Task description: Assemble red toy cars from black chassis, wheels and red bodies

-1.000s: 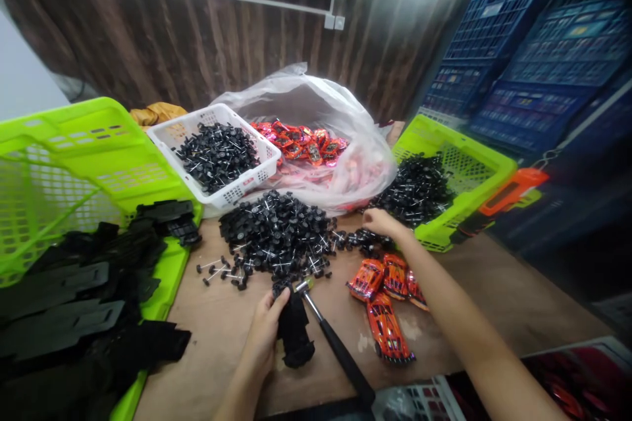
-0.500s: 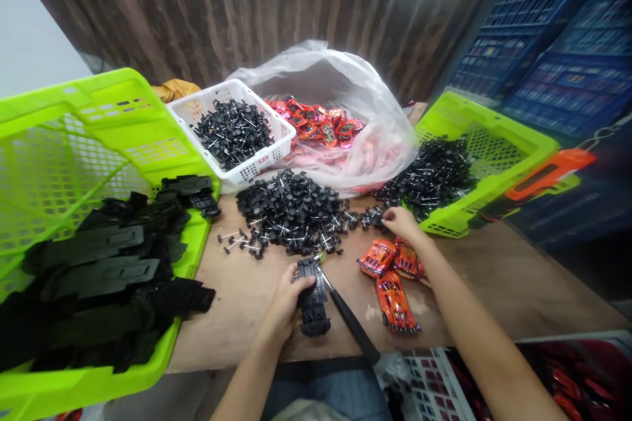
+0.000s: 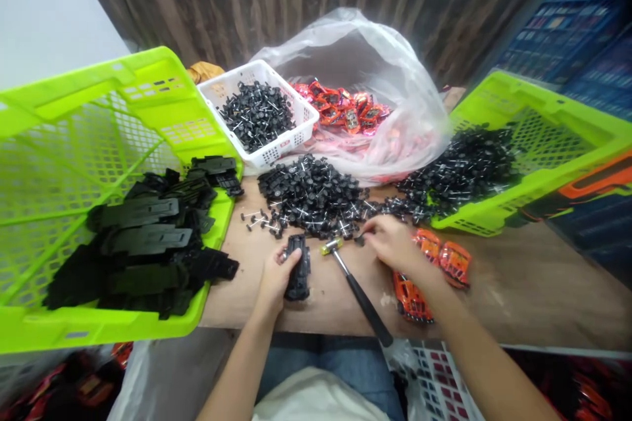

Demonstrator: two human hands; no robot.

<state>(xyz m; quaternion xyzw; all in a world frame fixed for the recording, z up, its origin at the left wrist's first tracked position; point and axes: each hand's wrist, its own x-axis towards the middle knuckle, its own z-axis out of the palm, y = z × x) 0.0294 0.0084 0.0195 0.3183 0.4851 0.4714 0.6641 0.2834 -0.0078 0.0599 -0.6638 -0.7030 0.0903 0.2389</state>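
My left hand is closed around a black toy car chassis, thumb on top, just above the table's front part. A wheel axle with small black wheels, partly hidden, is pinched in the fingers of my right hand. Between the hands a hammer with a yellow-tipped head lies on the table. Behind it spreads a pile of wheel axles. Shiny orange toy car bodies lie partly under my right forearm.
A green crate of black chassis stands left. A white basket of axles and a clear plastic bag of orange car bodies are at the back. Another green crate, tipped and spilling axles, is at the right, beside an orange-and-black tool.
My right hand has come back from the axles by the right crate, toward the chassis, with an axle in its fingers. The chassis has moved off the hammer head. The view has shifted.
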